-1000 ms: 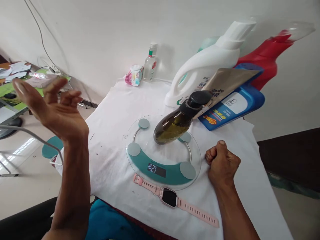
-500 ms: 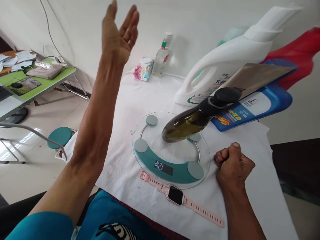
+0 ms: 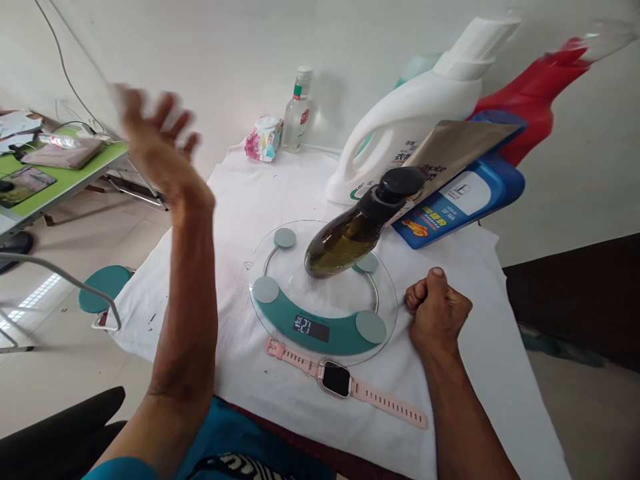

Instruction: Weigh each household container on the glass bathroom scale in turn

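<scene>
My left hand (image 3: 160,143) is raised in the air above the table's left side, fingers spread, with nothing in it; motion blurs the fingertips. On the white cloth rests my right hand (image 3: 437,308), curled into a fist with the thumb on top, just right of the glass scale (image 3: 313,320). No object shows in the fist. A dark olive pump bottle (image 3: 345,240) with a black top stands on the scale, whose small display (image 3: 311,328) is lit. Along the scale's near edge lies a pink smartwatch (image 3: 336,379) with its strap stretched out.
Behind the scale stand a white detergent jug (image 3: 400,120), a red bottle (image 3: 530,100), a blue package (image 3: 457,200) and a beige pouch (image 3: 455,150). A clear bottle (image 3: 297,117) and a wipes pack (image 3: 263,139) are by the wall. A teal stool (image 3: 104,288) is left.
My left hand has swung left and lower, bending at the wrist with its fingers spreading. My right fist stays beside the scale. The view has shifted, so the table things appear further left.
</scene>
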`<state>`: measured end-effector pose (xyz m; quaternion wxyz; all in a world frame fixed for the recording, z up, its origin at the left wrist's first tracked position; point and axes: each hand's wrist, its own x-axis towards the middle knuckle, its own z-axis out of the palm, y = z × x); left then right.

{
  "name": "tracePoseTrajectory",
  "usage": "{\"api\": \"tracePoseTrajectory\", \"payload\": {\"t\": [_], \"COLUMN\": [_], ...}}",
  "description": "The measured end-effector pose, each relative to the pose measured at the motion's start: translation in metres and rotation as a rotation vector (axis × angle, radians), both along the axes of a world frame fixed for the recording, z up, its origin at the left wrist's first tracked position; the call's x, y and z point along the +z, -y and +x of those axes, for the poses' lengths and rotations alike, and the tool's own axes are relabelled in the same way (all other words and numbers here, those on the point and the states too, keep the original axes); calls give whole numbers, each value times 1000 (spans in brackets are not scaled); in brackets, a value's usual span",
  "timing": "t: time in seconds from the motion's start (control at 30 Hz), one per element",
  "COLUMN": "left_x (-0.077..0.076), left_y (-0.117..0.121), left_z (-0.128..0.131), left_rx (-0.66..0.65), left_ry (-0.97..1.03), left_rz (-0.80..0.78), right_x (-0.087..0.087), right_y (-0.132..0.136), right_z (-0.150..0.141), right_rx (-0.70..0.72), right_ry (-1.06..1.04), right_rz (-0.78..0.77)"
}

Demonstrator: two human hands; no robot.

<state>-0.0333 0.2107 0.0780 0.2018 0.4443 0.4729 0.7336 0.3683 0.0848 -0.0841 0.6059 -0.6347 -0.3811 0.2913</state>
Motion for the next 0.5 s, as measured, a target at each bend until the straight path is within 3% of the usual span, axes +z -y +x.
{"api": "tracePoseTrajectory", "payload": {"t": [0.03, 0.07, 0.13, 0.2, 0.33, 0.5], "left_x": [-5, -8, -10, -9, -11, -33], "left_y": [1, 6, 20, 36, 59, 76], "left_z": [28, 54, 93, 114, 122, 123], "left_rx": [-129, -236, -402, -506, -622, -797], "left_ry": [119, 116, -42, -178, -392, -581], "left_rz": [-50, -108, -137, -137, -180, -199], "right_x": [-1, -1, -2, -4, -5, -5], "right_y": [0, 0, 1, 0, 0, 0], "right_z": [1, 1, 2, 3, 6, 7], "right_rx": [6, 11, 19, 24, 33, 33], "right_ry": [10, 18, 23, 18, 35, 32], "right_rz": [3, 8, 14, 15, -6, -17]}}
